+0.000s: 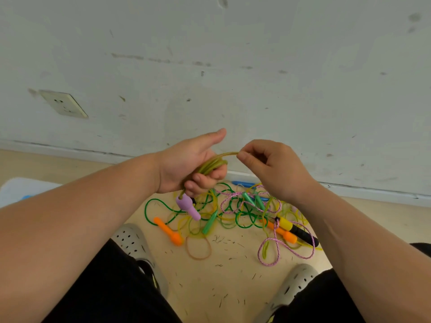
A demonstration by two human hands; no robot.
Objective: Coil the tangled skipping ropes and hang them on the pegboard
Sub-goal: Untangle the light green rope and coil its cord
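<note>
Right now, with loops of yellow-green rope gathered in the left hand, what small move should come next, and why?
Probably the right hand should lay the strand it pinches over the left hand as one more loop. The left hand grips several loops of the yellow-green rope, its purple handle dangles below, and the pinched strand arches straight out of that bundle.

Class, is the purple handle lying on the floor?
No, the purple handle hangs from the yellow-green rope that the left hand grips, above the floor.
</note>
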